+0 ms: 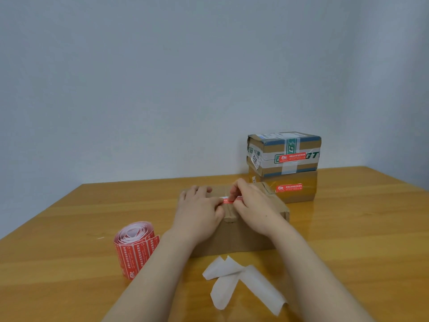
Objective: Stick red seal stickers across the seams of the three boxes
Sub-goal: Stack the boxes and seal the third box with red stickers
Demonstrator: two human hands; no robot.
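At the bottom centre of the frame, three curled white backing strips (243, 280) lie on the wooden table (69, 228), just in front of the near box. Left of them, in the lower left, a roll of red stickers (135, 248) stands on its edge, its loose end trailing toward the box.

Both forearms rise from the bottom edge to the near box (241, 238), a plain brown carton lying in the middle of the frame. On its top, a red seal sticker (228, 201) sits across the taped seam, between the two hands. The left hand (199, 212) lies over the box top with its fingers relaxed and stretched away, its thumb resting on the sticker's left end. The right hand (253, 205) has its fingers bent down, and the tips seem to pinch the sticker's right end against the box; exactly how thumb and fingers meet there is hidden.

Behind, to the right of centre, two more boxes stand stacked against the wall (162, 66). The lower box (299, 196) carries a red sticker (289, 187) on its front face. The upper box (306, 145), crossed with green-and-white tape, carries another red sticker (292, 157) across its front seam.
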